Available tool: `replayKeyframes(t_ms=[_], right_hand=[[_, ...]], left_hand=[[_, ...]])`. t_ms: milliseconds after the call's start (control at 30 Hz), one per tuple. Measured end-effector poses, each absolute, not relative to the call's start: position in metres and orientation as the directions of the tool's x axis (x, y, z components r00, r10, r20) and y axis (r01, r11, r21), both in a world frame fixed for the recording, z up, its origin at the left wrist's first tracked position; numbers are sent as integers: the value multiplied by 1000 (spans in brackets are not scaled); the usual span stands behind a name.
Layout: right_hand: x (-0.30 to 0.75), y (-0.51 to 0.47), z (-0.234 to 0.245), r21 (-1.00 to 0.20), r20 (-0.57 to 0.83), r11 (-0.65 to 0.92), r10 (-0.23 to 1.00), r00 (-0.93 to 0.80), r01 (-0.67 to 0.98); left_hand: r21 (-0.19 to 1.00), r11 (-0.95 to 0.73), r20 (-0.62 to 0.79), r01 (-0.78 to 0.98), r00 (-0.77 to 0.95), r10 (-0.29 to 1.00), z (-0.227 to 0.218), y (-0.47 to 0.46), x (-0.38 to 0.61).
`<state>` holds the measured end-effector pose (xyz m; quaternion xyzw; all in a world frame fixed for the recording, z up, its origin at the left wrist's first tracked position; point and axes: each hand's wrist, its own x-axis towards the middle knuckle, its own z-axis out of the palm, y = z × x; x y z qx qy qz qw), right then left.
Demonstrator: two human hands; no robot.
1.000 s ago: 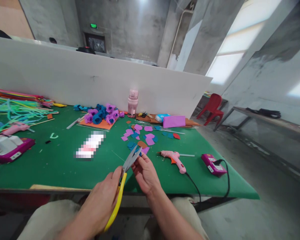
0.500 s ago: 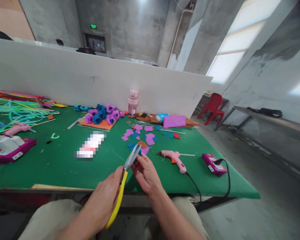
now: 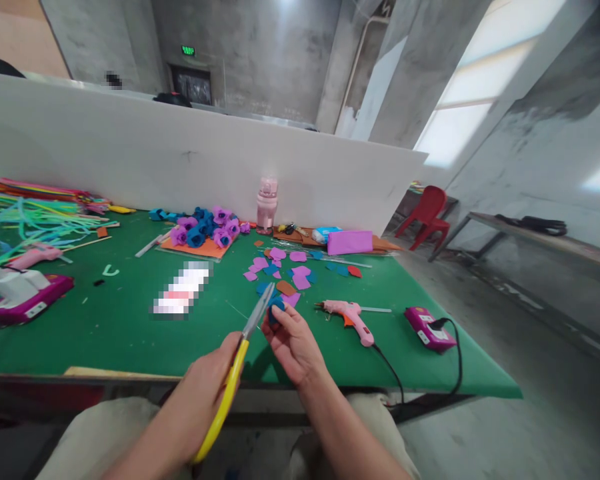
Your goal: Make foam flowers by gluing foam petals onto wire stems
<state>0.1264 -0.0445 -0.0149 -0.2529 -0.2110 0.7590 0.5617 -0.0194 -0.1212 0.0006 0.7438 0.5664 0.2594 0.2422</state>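
Note:
My left hand [image 3: 207,387] is wrapped round the yellow handles of a pair of scissors [image 3: 235,370]. Their grey blades are closed and point up to the right. My right hand [image 3: 290,343] pinches a small blue foam piece [image 3: 275,308] beside the blade tips, just above the near edge of the green table [image 3: 120,327]. Loose purple, blue and orange foam cut-outs [image 3: 293,267] lie on the table beyond my hands. A pink glue gun [image 3: 350,317] lies just right of my right hand.
A magenta box [image 3: 427,328] with a black cable sits at the right. Foam flowers [image 3: 205,230] on an orange sheet, a pink bottle [image 3: 267,203] and a white partition [image 3: 180,160] stand at the back. Pipe cleaners [image 3: 35,213] and another glue gun [image 3: 33,255] lie at the left. A red chair [image 3: 425,210] stands beyond.
The scissor blades were open around the blue piece and are closed now. My left hand has shifted a little left and down with the scissors. My right hand stays in place.

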Motion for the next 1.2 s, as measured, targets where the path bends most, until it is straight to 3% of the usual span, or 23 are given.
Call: replayKeyframes(t_ms=[133,400,600,867,967,1100,1200], right_hand=[[131,-43,-12,-702,-124,-220,974,-188,-678],[133,-46,-10,-881,-43,-125,982,-185,-457],[133,-46,-11,-885,-39,-158,963,-268,-438],[135,-46,-10,-811,-74,-249,941,-330,-529],[138,-44,-9,-773,-111,-268,950,-293,-575],[141,-43,-8,-760,-153,-279,955,-255,-586],[141,-44,-9,-765,-157,-289,950,-269,-575]], left_hand=[[735,-95,-23,671,166,986,10,-125,-37],[558,-143,-102,818,238,966,28,-133,-50],[532,-183,-91,827,271,958,30,-133,-44],[576,-245,-5,780,304,953,24,-132,-51],[483,-144,25,864,151,988,31,-122,-75],[202,275,-53,940,-270,961,47,-98,-129],[26,399,-72,916,-397,915,46,-83,-170]])
